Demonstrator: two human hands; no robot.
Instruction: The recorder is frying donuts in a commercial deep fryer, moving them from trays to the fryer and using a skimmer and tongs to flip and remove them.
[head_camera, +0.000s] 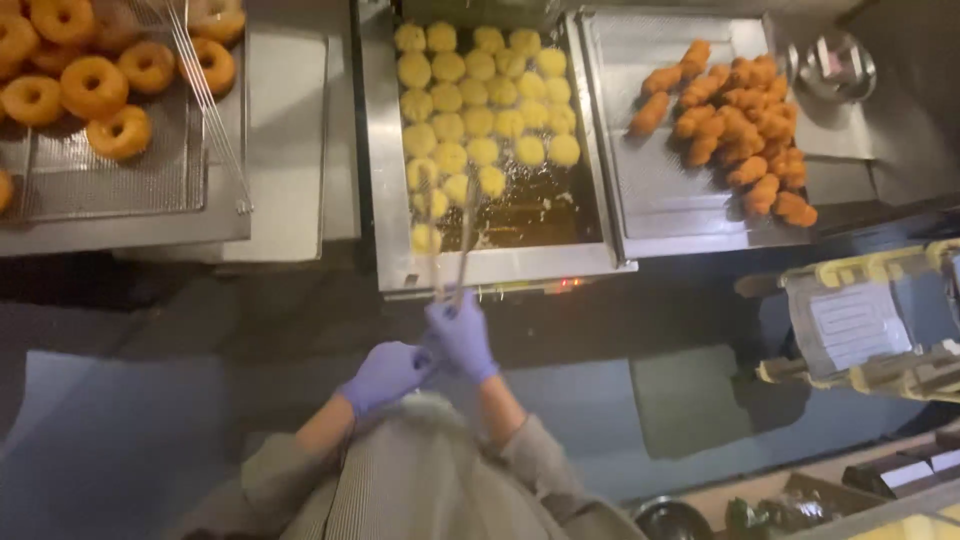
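— Sticks (455, 250), two long thin ones, reach from the right hand (462, 338) up into the fryer vat (590, 150) at 12 o'clock. Where do the tips sit?

— Among the pale round dough pieces (480, 95) floating on the oil, at the near left of the batch, close to the piece (425, 238) at the vat's front edge.

— And the grip on each side?

— The right hand, in a purple glove, is clenched around the sticks' lower ends. The left hand (388, 372), gloved the same, sits just beside it at 8 o'clock, fingers curled; I cannot tell whether it holds anything.

— What lies around?

— At 2 o'clock a metal tray (640, 200) carries browned fried pieces (735, 125). At 10 o'clock ring doughnuts (92, 85) rest on a wire rack (120, 175) on the steel worktop (290, 130).
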